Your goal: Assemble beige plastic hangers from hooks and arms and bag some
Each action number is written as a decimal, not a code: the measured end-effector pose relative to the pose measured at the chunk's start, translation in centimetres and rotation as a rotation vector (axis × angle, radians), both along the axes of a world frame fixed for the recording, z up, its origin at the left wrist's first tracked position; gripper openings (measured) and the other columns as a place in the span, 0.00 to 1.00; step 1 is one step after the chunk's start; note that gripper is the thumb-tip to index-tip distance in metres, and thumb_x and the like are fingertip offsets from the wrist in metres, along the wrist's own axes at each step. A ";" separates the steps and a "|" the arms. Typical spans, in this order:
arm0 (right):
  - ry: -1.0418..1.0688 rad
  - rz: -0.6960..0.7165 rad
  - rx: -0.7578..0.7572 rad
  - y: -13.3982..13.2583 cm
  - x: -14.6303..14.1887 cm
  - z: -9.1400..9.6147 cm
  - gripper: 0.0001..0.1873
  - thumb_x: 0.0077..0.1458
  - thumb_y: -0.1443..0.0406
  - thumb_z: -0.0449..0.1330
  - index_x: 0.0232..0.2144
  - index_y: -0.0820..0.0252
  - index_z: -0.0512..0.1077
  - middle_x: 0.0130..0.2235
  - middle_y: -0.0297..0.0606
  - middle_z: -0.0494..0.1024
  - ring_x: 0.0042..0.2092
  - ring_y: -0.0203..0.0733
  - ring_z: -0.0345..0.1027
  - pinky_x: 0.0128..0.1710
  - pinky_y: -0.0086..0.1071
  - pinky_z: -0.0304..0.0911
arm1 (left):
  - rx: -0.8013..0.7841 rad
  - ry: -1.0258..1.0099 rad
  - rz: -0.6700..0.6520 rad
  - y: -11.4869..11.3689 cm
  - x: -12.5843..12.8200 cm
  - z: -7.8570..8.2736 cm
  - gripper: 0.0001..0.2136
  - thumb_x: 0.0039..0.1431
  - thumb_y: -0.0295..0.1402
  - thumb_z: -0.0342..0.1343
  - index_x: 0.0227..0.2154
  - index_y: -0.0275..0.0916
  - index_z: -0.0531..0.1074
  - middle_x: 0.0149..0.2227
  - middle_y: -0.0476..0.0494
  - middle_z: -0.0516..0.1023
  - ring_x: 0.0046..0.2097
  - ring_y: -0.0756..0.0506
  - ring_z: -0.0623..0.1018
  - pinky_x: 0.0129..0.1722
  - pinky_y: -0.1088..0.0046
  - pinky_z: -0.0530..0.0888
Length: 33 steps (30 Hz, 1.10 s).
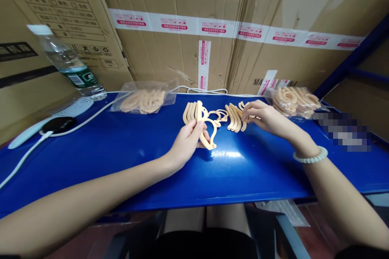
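My left hand (187,141) is closed around a bunch of beige curved plastic pieces (200,123), held upright on the blue table (121,162). My right hand (264,117), with a bead bracelet on the wrist, rests with bent fingers on a loose pile of the same beige pieces (235,117) just to the right. A few more pieces (220,115) lie between the two hands.
Two clear bags of beige pieces lie at the back, one at the left (143,99) and one at the right (293,100). A water bottle (68,64), a white handheld device (45,123) with a cable and a black puck (57,124) sit at the far left. Cardboard boxes (212,28) wall the back.
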State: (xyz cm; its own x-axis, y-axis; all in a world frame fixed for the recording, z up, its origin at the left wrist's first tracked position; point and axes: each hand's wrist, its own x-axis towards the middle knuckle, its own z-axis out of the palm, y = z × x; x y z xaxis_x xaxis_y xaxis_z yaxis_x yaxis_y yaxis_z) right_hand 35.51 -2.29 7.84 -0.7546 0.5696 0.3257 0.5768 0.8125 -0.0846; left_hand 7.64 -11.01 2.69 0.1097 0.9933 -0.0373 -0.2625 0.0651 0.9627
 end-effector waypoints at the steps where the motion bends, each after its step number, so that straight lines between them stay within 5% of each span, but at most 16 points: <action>1: -0.023 -0.011 -0.042 0.1 -0.1 -0.3 0.10 0.60 0.69 0.55 0.33 0.58 0.77 0.40 0.45 0.77 0.44 0.48 0.70 0.46 0.41 0.65 | -0.019 -0.002 0.006 0.0 0.0 0.1 0.09 0.70 0.34 0.49 0.36 0.34 0.68 0.27 0.49 0.73 0.28 0.50 0.77 0.29 0.73 0.80; 11: -0.152 -0.102 -0.236 -0.8 -0.4 0.6 0.09 0.50 0.74 0.60 0.34 0.61 0.77 0.36 0.40 0.80 0.38 0.44 0.74 0.40 0.34 0.66 | -0.097 -0.036 0.029 0.1 0.1 0.5 0.10 0.72 0.33 0.47 0.36 0.34 0.69 0.26 0.48 0.73 0.27 0.49 0.78 0.29 0.74 0.79; 28: -0.075 -0.194 -0.158 -0.5 -0.3 -0.3 0.07 0.54 0.71 0.58 0.35 0.60 0.75 0.35 0.40 0.82 0.38 0.47 0.77 0.40 0.37 0.69 | -0.122 -0.033 0.095 0.5 -0.3 2.4 0.05 0.65 0.28 0.53 0.40 0.32 0.72 0.29 0.47 0.74 0.30 0.48 0.77 0.27 0.73 0.79; 33: 0.155 -0.124 -0.017 -2.0 -2.4 -0.9 0.13 0.61 0.66 0.56 0.48 0.58 0.72 0.46 0.45 0.79 0.46 0.50 0.75 0.47 0.43 0.70 | 0.028 0.146 0.058 1.0 -0.7 1.5 0.07 0.63 0.31 0.54 0.40 0.34 0.75 0.34 0.45 0.74 0.32 0.47 0.78 0.29 0.72 0.80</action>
State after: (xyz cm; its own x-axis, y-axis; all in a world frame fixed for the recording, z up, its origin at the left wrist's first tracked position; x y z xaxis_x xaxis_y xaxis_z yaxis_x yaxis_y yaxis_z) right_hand 33.15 -4.24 6.97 -0.6200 0.6613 0.4222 0.6512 0.7339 -0.1933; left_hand 6.90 -9.99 4.22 0.0473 0.9987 -0.0213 -0.1223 0.0270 0.9921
